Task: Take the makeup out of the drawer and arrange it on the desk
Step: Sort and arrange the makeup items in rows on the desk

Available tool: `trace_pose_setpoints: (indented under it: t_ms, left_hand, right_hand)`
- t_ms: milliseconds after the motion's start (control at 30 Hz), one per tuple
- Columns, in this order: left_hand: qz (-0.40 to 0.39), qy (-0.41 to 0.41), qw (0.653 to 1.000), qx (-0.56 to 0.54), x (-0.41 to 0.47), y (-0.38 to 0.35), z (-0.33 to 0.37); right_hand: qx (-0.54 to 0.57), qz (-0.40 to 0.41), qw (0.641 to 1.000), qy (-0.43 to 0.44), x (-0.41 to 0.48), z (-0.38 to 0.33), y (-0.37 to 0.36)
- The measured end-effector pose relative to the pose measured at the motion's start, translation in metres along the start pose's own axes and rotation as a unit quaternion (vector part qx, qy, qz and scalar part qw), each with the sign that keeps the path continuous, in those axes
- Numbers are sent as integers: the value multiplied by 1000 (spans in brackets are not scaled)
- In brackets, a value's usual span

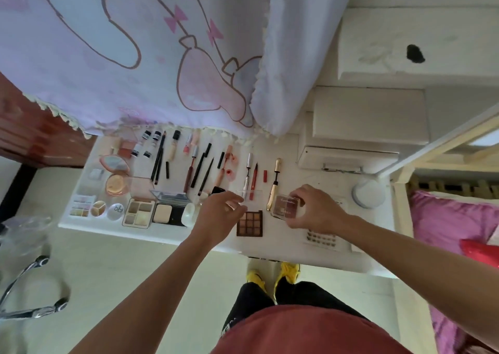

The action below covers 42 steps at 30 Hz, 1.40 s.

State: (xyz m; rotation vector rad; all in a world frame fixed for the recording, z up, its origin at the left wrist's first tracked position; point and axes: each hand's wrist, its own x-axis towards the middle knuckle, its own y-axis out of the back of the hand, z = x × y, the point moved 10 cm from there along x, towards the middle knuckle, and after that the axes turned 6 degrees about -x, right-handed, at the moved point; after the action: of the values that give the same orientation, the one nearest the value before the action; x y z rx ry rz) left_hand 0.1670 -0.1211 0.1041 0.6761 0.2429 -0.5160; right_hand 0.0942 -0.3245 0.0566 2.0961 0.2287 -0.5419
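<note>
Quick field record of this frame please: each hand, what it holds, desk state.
left hand: fingers curled at the edge of the clear lid raised over the brown palette; grip unclear
right hand: grips the pink palette, just right of the brown palette
desk: white; pencils in a row at the back, compacts front left
drawer: not in view

The white desk is covered with rows of makeup under a lavender curtain. The person's right hand grips a small clear-cased pink palette, just beside a gold mascara tube. The left hand curls its fingers at the left edge of the raised clear lid of a brown nine-pan palette. A round white jar sits further right.
</note>
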Motion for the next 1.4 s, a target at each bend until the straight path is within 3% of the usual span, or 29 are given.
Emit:
trace_pose_setpoints:
  t_ms: [300,633,933,1100,1200,1400]
  left_hand:
    - [-88,-58,965,-241,-21,41,88]
    - [-164,-121,934,-293,-46,55,116]
    - [-143,-127,922,-336,-63,66,121]
    - [-132,-116,921,-349,-67,65,118]
    - [-126,-107,923,-349,-68,64,113]
    - [-109,-63,923,-364,-69,59,92]
  right_hand:
    - [209,101,971,53,-56,-82,110]
    - [235,127,960,86,-99,-123,132]
    - [264,115,951,111,-121,-144,136]
    - [172,116,971,119,-122,-151,141]
    - [46,158,974,156,-127,-165,145]
    - [-217,190,928,237,-135,-192,115]
